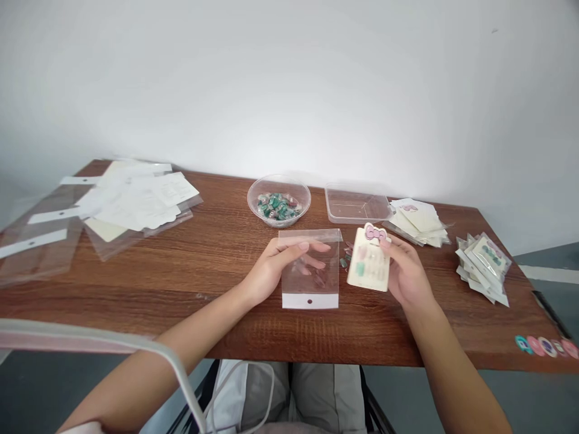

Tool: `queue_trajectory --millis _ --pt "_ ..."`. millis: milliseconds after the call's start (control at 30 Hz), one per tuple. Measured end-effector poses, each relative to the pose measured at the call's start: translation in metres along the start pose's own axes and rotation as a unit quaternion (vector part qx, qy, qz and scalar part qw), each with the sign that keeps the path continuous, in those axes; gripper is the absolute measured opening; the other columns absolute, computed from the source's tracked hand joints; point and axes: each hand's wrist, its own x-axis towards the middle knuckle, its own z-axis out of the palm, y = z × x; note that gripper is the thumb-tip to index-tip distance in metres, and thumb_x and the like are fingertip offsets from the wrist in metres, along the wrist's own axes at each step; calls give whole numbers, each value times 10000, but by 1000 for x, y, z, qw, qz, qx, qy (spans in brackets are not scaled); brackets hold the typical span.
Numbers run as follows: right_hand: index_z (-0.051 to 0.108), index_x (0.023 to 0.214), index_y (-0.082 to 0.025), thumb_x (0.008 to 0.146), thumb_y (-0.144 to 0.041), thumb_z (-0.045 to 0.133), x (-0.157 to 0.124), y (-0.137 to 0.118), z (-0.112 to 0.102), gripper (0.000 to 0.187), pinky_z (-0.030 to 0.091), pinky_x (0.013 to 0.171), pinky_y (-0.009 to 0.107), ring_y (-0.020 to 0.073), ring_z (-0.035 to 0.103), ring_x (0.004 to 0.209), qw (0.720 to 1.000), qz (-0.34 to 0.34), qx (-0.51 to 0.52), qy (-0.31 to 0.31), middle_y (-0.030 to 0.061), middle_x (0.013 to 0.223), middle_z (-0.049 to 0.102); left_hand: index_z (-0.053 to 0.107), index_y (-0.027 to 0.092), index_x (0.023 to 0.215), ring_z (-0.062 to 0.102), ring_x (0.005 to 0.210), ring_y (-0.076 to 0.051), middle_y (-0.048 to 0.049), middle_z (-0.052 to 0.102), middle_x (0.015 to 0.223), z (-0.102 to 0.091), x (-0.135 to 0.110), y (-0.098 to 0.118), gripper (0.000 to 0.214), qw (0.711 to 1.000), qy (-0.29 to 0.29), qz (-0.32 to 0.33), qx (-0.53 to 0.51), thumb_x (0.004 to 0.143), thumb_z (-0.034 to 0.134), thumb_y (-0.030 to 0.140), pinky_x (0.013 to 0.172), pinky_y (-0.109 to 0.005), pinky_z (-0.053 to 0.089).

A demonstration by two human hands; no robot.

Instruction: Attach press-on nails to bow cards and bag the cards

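Observation:
My left hand (275,262) holds a clear plastic bag (310,274), its thumb in front and its fingers showing through the film. The bag's white strip with a dark hole (309,301) points toward me. In my right hand (407,271) is a cream display card (368,259) with a pink bow at its top. Small green and pink pieces sit on the card's face, slightly blurred. Between the bag and the card, a few loose green and pink pieces (346,256) lie on the wooden table.
A round clear bowl (260,211) of green and pink pieces and a clear rectangular tray (357,210) stand at the back. Papers (136,199) and clear bags (49,247) spread left. Cards (418,217), filled packets (484,265) and round stickers (547,348) lie right. A white cable (181,361) crosses my left arm.

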Motion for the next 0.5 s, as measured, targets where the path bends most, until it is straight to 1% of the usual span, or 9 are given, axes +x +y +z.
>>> queue_trajectory --millis 67,133,167,233,300,333,400,467,500 --pt "778 872 -231 778 -526 818 -1 -1 -4 312 563 546 307 193 694 597 1000 -20 -3 10 30 756 774 848 157 995 784 874 -251 -134 809 1144 1 0 2 339 1000 21 2 3 928 673 440 707 -288 551" --pt "781 879 -232 806 -573 779 -3 -3 -5 349 589 563 343 222 724 637 998 -42 -26 -27 60 825 798 847 150 946 778 826 -234 -131 814 1109 2 0 4 340 999 33 -2 4 928 662 435 691 -283 544" --pt "789 894 -235 825 -585 761 -5 -4 -3 358 618 624 372 245 755 724 996 -52 -37 -67 81 921 815 845 147 935 776 813 -226 -131 813 1108 3 0 4 341 999 36 -5 4 930 655 431 687 -280 541" --pt "811 924 -245 870 -570 740 -8 -6 3 338 637 848 438 290 771 1003 981 -67 -58 -173 106 1169 798 840 144 930 773 806 -217 -130 810 1108 4 1 3 349 999 31 -12 3 932 645 433 683 -273 534" --pt "827 961 -249 916 -534 721 -13 -8 11 307 565 1046 486 315 690 1246 957 -65 -85 -270 111 1351 730 832 140 937 768 791 -213 -123 818 1010 5 1 2 376 999 27 -18 2 935 637 462 683 -270 531" --pt "829 976 -244 932 -519 713 -15 -8 16 302 547 1074 488 316 666 1288 947 -55 -100 -302 115 1383 712 825 137 935 759 766 -208 -117 816 928 5 1 1 396 999 27 -20 3 938 630 482 678 -270 529" --pt "825 1017 -227 948 -511 701 -18 -7 22 317 589 999 444 299 702 1216 937 -24 -124 -326 128 1345 729 810 132 921 726 690 -189 -98 788 784 6 2 0 442 999 28 -21 15 950 604 522 635 -261 507" --pt "815 1023 -213 949 -516 697 -20 -4 26 334 626 834 363 253 756 1009 938 1 -135 -319 118 1197 782 796 131 897 680 610 -161 -86 763 729 6 3 0 483 999 31 -16 34 963 572 554 560 -245 456" --pt "809 1001 -206 946 -523 699 -21 -2 27 340 617 757 325 224 753 896 941 4 -138 -309 100 1088 800 791 129 886 665 585 -152 -84 756 722 7 3 0 508 998 32 -12 46 970 553 570 532 -239 431"
